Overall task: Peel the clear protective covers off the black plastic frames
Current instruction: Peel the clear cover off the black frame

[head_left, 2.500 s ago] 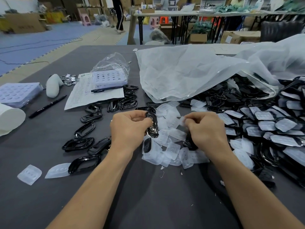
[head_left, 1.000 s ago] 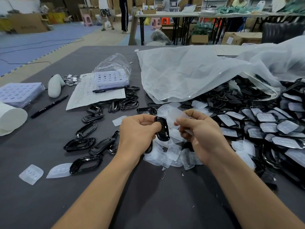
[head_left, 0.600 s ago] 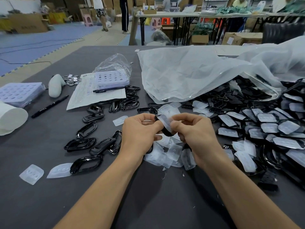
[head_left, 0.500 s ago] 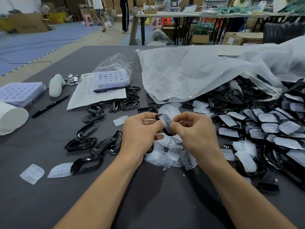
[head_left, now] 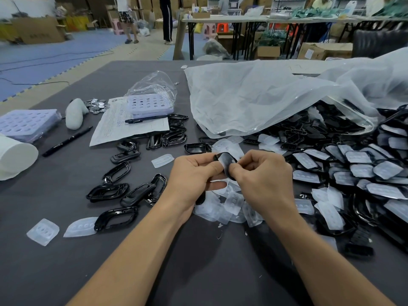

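One black plastic frame (head_left: 225,160) with a clear cover on it is held upright above the table between both hands. My left hand (head_left: 194,180) grips its left side with thumb and fingers. Pinching the frame's right edge where the clear cover sits is my right hand (head_left: 262,180). Below the hands lies a heap of peeled clear covers (head_left: 229,206). Bare black frames (head_left: 123,191) lie scattered to the left. A big pile of frames with covers on them (head_left: 357,171) fills the right side.
A large translucent plastic bag (head_left: 276,100) lies over the back of the pile. To the left are a paper sheet (head_left: 123,127) with a pen, lilac trays (head_left: 150,104), a marker (head_left: 66,141), a white roll (head_left: 15,157) and coins. People stand on the far floor.
The right hand, which held a peeled cover away from the frame a second ago, has come back to the frame and now pinches its right edge. The left hand keeps holding the frame.
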